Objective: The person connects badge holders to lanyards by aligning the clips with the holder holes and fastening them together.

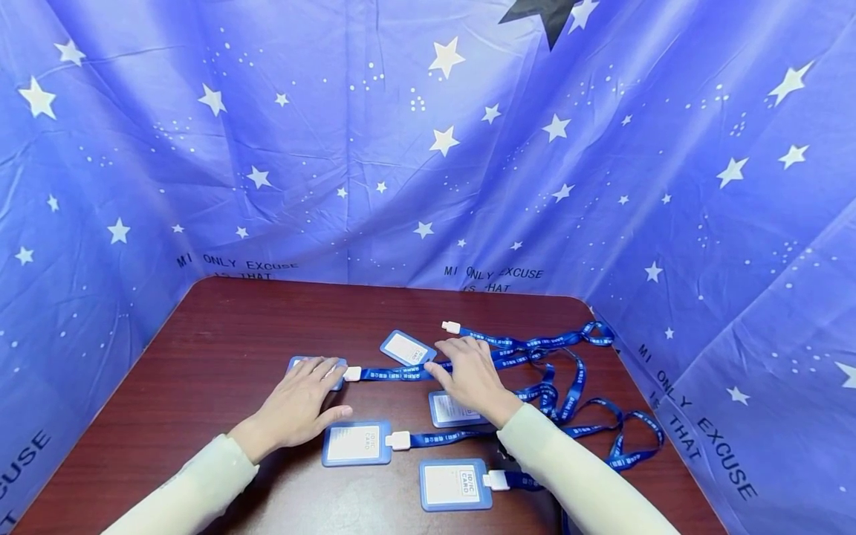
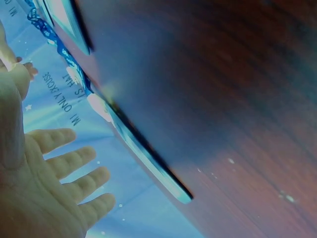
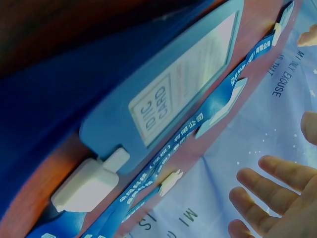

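Note:
My left hand hovers with fingers spread over a blue-framed card holder, which a white clip joins to a blue lanyard. In the left wrist view the fingers stand above that holder and grip nothing. My right hand, its fingers extended, is over the same lanyard and beside a card holder with no strap attached. Another card holder lies below the right wrist, with a white clip at its end. The right hand's fingers look empty in the right wrist view.
Nearer the front lie two more card holders, one at mid-table and one close to the edge, each on a lanyard. A free white clip ends the farthest strap. Looped lanyards crowd the right side. A starry blue curtain surrounds the table.

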`<action>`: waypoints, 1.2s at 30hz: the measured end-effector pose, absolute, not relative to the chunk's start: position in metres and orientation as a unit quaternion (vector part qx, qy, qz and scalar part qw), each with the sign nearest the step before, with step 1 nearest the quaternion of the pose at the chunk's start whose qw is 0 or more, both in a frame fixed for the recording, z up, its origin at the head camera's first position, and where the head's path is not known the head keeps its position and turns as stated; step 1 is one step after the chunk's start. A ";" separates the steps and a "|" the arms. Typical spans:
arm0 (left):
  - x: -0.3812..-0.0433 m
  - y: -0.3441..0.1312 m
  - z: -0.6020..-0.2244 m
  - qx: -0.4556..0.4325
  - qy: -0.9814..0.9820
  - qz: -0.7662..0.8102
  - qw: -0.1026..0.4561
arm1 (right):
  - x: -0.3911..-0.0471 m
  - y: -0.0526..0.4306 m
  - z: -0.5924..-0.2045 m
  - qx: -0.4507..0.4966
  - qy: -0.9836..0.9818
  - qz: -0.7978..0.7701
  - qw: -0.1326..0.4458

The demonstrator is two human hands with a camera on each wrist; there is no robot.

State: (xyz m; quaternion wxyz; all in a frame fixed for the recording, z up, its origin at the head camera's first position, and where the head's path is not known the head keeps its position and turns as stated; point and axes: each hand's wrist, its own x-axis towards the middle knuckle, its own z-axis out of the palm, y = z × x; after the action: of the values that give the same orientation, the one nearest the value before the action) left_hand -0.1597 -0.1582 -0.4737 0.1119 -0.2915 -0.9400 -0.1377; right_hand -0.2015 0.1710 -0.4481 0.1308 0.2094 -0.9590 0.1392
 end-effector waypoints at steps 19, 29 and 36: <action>-0.151 -0.149 -0.472 -0.336 -0.929 -0.130 0.082 | -0.219 0.190 -0.449 0.194 -0.960 0.152 0.135; -0.150 -0.142 -0.471 -0.345 -0.926 -0.134 0.069 | -0.231 0.201 -0.450 0.181 -0.962 0.150 0.140; -0.148 -0.136 -0.469 -0.346 -0.925 -0.143 0.060 | -0.240 0.205 -0.450 0.170 -0.965 0.145 0.135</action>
State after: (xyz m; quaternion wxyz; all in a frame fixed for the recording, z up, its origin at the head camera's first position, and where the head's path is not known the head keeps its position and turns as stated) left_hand -0.1484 -0.1359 -0.4687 0.0600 -0.3455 -0.9254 -0.1433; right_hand -0.2398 0.2053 -0.4499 0.1354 0.1697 -0.9653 0.1451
